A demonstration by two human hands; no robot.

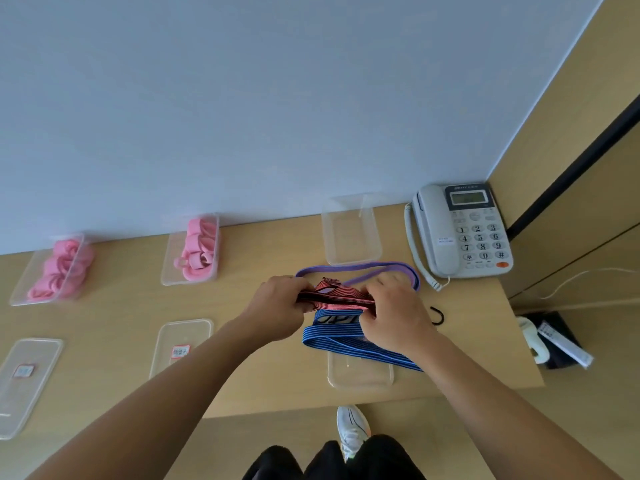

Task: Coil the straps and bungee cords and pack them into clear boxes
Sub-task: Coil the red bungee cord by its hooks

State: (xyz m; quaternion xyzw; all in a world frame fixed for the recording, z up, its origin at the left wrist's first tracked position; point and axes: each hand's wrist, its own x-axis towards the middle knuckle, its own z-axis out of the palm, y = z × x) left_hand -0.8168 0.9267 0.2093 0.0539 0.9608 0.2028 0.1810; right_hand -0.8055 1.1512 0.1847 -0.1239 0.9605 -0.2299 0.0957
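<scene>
Already, at the far left, one clear box (52, 268) holds pink coiled straps, and a second box (194, 251) to its right holds more. A labelled lid (181, 344) lies nearer me. Moving right, my left hand (277, 306) has its fingers curled around one end of the red striped strap (334, 296). My right hand (394, 317) pinches the other end, fingers bent tight. Beneath them the blue striped strap (346, 337) lies on the table (242, 375), partly over another lid, and the purple strap (360, 268) loops just beyond. To coil well, I judge I should keep the band flat and fold it evenly between both hands without twisting. I should also grip the turns firmly so they don't spring open before they reach the empty box (349, 230) at the far edge.
</scene>
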